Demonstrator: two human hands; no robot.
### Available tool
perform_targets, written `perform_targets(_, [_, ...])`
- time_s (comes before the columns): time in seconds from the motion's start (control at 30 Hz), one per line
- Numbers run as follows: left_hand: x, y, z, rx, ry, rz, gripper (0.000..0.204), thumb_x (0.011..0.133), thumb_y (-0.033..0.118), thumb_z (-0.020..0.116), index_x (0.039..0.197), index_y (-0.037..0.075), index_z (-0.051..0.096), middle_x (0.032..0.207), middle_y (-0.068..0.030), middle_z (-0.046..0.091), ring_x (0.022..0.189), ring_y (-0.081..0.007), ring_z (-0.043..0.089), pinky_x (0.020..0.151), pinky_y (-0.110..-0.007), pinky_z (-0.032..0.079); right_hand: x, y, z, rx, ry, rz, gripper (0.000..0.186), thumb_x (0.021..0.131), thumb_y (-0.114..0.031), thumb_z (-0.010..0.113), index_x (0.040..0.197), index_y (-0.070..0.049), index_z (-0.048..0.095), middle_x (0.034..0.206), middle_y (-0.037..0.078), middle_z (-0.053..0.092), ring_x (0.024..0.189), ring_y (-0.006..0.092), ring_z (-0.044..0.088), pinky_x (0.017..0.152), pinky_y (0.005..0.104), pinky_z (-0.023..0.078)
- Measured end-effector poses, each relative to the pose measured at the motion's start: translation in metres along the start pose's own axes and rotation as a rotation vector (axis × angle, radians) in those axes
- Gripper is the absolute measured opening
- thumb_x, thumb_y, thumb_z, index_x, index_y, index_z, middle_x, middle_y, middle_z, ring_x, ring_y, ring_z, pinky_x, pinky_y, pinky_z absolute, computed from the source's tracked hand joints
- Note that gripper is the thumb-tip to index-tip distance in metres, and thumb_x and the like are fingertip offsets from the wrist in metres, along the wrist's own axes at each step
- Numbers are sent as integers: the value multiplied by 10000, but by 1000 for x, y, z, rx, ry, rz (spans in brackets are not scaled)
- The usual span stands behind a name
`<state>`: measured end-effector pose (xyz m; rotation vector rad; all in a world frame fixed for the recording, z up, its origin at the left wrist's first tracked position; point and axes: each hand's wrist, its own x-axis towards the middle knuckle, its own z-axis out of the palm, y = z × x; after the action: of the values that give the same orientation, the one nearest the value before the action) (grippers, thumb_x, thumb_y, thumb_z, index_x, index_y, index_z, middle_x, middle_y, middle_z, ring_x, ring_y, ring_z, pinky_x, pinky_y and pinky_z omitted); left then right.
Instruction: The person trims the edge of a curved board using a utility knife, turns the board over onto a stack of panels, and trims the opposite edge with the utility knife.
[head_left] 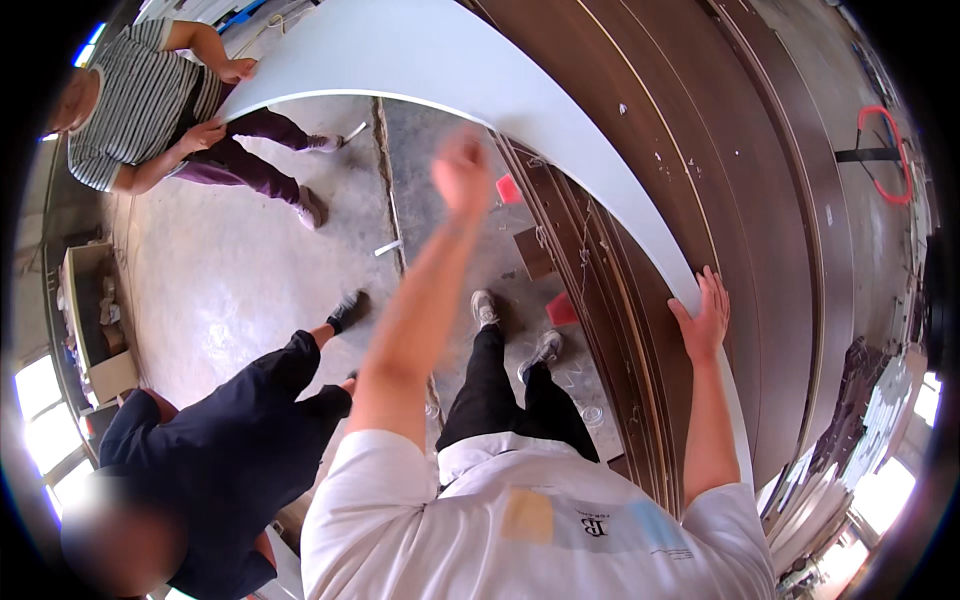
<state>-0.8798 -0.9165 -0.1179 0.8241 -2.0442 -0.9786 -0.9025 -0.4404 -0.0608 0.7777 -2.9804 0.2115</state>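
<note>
While the right hand (pixel 706 318) lies spread, the panel (pixel 400 50) runs long, pale — left hand (pixel 462 172) blurred, unclear.

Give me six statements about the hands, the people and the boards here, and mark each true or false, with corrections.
1. The person's right hand touches the long white panel. True.
2. That hand is clenched in a fist. False: its fingers are extended.
3. A co-worker in a striped shirt has both hands at the panel's far end. True.
4. The brown boards lie on top of the white panel. False: the white panel is above them.
5. The person's left hand shows sharply. False: it is blurred.
6. The person's trousers are black. True.
</note>
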Motion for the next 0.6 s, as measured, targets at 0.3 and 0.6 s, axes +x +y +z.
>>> perform_targets(0.3, [67, -24, -11, 535, 84, 204, 338, 877, 94, 622, 1166, 222, 741, 1071, -46, 705, 976, -281, 695, 742, -446, 584, -2, 6, 6, 126, 81, -56, 650, 882, -430, 803, 1384, -50, 644, 1478, 61, 625, 1425, 291, 520, 1196, 453, 370])
perform_targets(0.6, [-120, 98, 44, 30, -426, 450, 309, 878, 51, 615, 1125, 188, 742, 1018, -62, 694, 953, -300, 690, 715, -405, 596, -5, 8, 8, 147, 84, -55, 636, 876, -420, 808, 1369, -52, 651, 1472, 59, 627, 1421, 288, 524, 1196, 457, 369])
